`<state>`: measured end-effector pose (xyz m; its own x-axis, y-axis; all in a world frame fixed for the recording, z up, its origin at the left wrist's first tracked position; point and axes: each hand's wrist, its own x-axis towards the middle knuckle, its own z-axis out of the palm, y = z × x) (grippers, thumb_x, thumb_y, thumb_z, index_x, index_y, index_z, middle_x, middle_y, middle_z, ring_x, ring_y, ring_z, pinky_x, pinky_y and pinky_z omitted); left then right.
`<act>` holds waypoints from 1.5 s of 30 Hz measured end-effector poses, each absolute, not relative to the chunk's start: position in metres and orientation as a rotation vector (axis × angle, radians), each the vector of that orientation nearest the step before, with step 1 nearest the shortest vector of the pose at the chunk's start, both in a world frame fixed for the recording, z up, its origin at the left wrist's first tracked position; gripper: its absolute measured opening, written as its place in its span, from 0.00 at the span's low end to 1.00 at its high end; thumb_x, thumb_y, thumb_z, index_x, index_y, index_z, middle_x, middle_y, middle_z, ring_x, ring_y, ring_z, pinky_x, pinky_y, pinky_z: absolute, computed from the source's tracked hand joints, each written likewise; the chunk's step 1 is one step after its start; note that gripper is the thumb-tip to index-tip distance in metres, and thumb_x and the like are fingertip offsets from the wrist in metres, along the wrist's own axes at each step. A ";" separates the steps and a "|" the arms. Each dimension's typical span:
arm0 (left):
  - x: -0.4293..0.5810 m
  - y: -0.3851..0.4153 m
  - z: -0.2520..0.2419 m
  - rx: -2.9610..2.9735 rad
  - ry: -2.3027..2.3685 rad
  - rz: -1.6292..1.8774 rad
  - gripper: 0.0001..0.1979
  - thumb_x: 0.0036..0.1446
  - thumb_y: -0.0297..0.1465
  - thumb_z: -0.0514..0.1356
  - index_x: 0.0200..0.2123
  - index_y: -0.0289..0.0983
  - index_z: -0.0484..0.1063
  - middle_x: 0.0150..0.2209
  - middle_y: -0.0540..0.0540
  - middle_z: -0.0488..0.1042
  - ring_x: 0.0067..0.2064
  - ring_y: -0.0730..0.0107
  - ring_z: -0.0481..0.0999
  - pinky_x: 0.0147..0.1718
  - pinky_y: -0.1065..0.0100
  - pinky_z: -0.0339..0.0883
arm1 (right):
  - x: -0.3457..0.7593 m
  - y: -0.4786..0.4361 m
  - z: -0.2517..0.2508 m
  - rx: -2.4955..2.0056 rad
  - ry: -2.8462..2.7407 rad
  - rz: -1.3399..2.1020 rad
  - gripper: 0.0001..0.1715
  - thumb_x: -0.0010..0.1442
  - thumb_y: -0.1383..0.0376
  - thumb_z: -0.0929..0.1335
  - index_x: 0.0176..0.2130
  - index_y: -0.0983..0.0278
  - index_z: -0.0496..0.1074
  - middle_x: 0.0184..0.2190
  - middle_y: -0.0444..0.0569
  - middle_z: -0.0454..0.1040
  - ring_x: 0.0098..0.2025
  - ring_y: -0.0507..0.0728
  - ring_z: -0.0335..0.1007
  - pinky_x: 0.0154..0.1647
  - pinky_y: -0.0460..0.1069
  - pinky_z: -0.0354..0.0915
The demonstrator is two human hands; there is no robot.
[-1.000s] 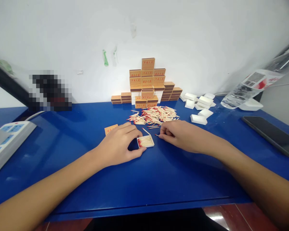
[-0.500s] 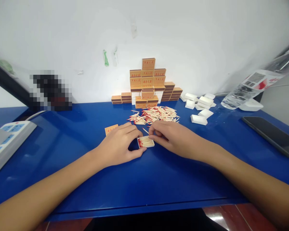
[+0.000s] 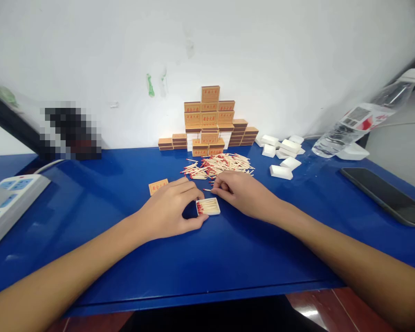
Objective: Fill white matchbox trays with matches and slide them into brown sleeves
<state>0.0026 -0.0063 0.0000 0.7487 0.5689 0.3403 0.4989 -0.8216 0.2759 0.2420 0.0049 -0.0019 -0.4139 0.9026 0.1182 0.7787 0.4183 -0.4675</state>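
Note:
My left hand [image 3: 169, 210] grips a small white matchbox tray [image 3: 215, 213] by its left end, thumb at the near side and fingers at the far side. Red-headed matches lie side by side in the tray, heads to the left. Just beyond the tray, the closed fingers of my right hand [image 3: 244, 193] pinch a single match [image 3: 207, 190], its red head pointing left. Behind my hands spreads a loose pile of matches [image 3: 228, 163]. An orange matchbox cover [image 3: 157, 186] lies on the blue table by my left knuckles, partly hidden.
Orange matchboxes [image 3: 209, 119] stand stacked against the wall. Several white trays [image 3: 281, 172] lie to their right, near a tilted water bottle [image 3: 349, 122] and a dark phone [image 3: 383, 196]. A power strip [image 3: 38, 186] sits at the left.
My right hand has drawn back slightly from the tray's far edge, and the match in its fingers now lies nearly level. My left hand keeps its hold; the view has shifted a little.

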 end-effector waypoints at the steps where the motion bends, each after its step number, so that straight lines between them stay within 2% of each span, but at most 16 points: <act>1: 0.003 -0.006 0.000 2.792 0.870 0.626 0.11 0.61 0.36 0.68 0.44 0.37 0.76 0.40 0.46 0.80 0.44 0.59 0.77 0.43 0.60 0.71 | 0.245 0.004 0.001 -1.429 -2.317 0.472 0.10 0.69 0.66 0.69 0.34 0.64 0.71 0.30 0.45 0.72 0.31 0.53 0.62 0.34 0.49 0.55; 7: 0.003 -0.006 -0.002 2.855 0.957 0.652 0.12 0.60 0.39 0.68 0.40 0.37 0.76 0.37 0.47 0.78 0.40 0.60 0.76 0.40 0.60 0.69 | 0.251 -0.008 0.016 -1.172 -2.375 0.616 0.11 0.72 0.60 0.68 0.37 0.62 0.71 0.30 0.43 0.71 0.31 0.53 0.63 0.34 0.49 0.56; 12: 0.003 -0.005 -0.002 2.848 0.951 0.641 0.11 0.60 0.38 0.68 0.39 0.37 0.76 0.37 0.47 0.78 0.41 0.61 0.76 0.41 0.61 0.68 | 0.245 -0.018 0.017 -1.177 -2.521 0.680 0.10 0.72 0.63 0.68 0.36 0.63 0.71 0.32 0.44 0.73 0.33 0.52 0.64 0.35 0.49 0.56; 19: 0.002 -0.005 -0.002 2.847 0.941 0.647 0.11 0.60 0.37 0.68 0.39 0.37 0.75 0.37 0.47 0.78 0.41 0.61 0.76 0.41 0.61 0.68 | 0.244 -0.018 0.018 -1.146 -2.522 0.702 0.10 0.71 0.63 0.68 0.36 0.62 0.73 0.30 0.43 0.73 0.32 0.52 0.64 0.34 0.49 0.55; 23: 0.002 -0.005 -0.003 2.841 0.937 0.656 0.11 0.60 0.38 0.68 0.40 0.37 0.76 0.37 0.47 0.78 0.41 0.61 0.76 0.41 0.61 0.68 | 0.249 -0.009 0.013 -1.172 -2.432 0.549 0.07 0.70 0.64 0.68 0.37 0.62 0.73 0.28 0.42 0.70 0.30 0.52 0.63 0.33 0.49 0.55; 28: 0.002 -0.006 -0.002 2.832 0.919 0.661 0.11 0.61 0.38 0.68 0.41 0.37 0.77 0.37 0.48 0.78 0.42 0.61 0.77 0.42 0.61 0.69 | 0.260 0.010 -0.002 -1.232 -2.379 0.279 0.03 0.68 0.66 0.68 0.39 0.63 0.72 0.35 0.47 0.73 0.34 0.54 0.65 0.35 0.49 0.56; 45: 0.003 -0.006 -0.001 2.867 0.916 0.681 0.11 0.61 0.38 0.68 0.40 0.37 0.77 0.37 0.48 0.79 0.41 0.62 0.76 0.41 0.61 0.69 | 0.271 0.022 -0.013 -1.341 -2.467 0.207 0.07 0.71 0.65 0.66 0.37 0.62 0.67 0.39 0.51 0.74 0.38 0.57 0.68 0.39 0.51 0.61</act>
